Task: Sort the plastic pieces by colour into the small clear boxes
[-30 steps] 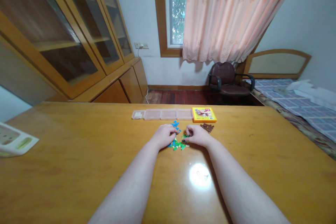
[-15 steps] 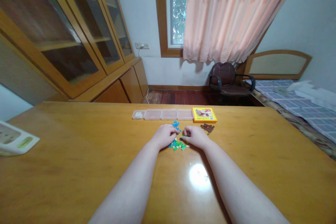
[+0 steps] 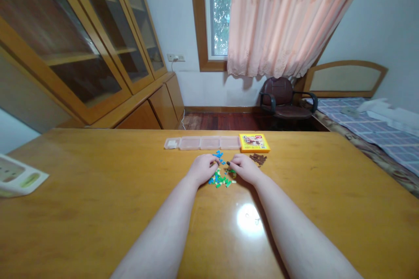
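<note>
Both bare forearms reach straight ahead over the glossy wooden table [image 3: 98,192], converging. The left hand [image 3: 203,169] and right hand [image 3: 244,169] rest knuckles-up, fingers curled onto a small scattered pile of green and blue plastic bricks [image 3: 221,179]; whether either pinches a brick cannot be told. The pile spreads left-right between them. Beyond lies a clear compartmented plastic box [image 3: 203,142], long axis left-right.

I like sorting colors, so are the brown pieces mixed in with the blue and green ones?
No, the brown pieces lie in their own small heap beside the yellow box, apart from the blue and green pieces.
</note>
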Available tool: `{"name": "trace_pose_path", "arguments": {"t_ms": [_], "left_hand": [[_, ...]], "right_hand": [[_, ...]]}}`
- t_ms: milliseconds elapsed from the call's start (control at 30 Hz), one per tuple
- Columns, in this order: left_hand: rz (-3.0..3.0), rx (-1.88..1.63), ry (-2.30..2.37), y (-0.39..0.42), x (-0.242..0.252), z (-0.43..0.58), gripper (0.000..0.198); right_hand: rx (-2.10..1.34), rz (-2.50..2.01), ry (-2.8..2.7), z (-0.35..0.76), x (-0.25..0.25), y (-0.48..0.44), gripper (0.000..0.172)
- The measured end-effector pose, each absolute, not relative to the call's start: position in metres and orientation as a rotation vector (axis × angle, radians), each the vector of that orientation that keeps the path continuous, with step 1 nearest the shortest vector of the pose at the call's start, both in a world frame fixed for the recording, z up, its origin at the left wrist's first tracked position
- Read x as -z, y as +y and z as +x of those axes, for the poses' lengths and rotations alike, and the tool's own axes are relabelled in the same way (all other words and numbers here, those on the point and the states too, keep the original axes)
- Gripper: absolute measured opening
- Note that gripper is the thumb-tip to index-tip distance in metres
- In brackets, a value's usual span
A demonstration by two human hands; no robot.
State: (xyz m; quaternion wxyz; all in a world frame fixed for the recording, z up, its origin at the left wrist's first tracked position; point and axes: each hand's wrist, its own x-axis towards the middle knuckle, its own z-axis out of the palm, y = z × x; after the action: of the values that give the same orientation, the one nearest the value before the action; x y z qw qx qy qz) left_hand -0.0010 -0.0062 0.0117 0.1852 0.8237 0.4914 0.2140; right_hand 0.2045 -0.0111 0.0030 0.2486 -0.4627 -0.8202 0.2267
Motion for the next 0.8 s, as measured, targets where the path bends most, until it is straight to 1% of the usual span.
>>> {"name": "trace_pose_path", "arguments": {"t_ms": [67, 200, 267, 367, 467, 600, 800], "left_hand": [[2.324, -0.610, 1.387, -0.006, -0.012, -0.001, 0.023], [2.339, -0.596, 1.393, -0.006, -0.012, 0.000, 0.023], [2.351, -0.592, 1.397, -0.006, -0.012, 0.000, 0.024], [2.368, -0.590, 1.393, -0.006, -0.012, 0.000, 0.024], [2.365, -0.586, 1.398, -0.005, -0.011, 0.000, 0.024], [2.358, -0.586, 1.401, -0.005, -0.010, -0.001, 0.024], [2.406, -0.578, 1.276, -0.006, -0.011, -0.001, 0.023]], "right_hand": [[-0.642, -1.262, -2.203, 0.205, -0.002, -0.011, 0.037], [-0.678, -1.102, -2.227, 0.205, 0.000, -0.011, 0.033], [-0.662, -1.062, -2.267, 0.203, 0.000, -0.011, 0.034], [-0.588, -1.129, -2.296, 0.202, -0.004, -0.012, 0.037], [-0.499, -1.246, -2.251, 0.202, -0.007, -0.012, 0.035], [-0.473, -1.331, -2.066, 0.205, -0.004, -0.009, 0.036], [-0.689, -1.327, -1.618, 0.206, 0.009, -0.004, 0.034]]}}
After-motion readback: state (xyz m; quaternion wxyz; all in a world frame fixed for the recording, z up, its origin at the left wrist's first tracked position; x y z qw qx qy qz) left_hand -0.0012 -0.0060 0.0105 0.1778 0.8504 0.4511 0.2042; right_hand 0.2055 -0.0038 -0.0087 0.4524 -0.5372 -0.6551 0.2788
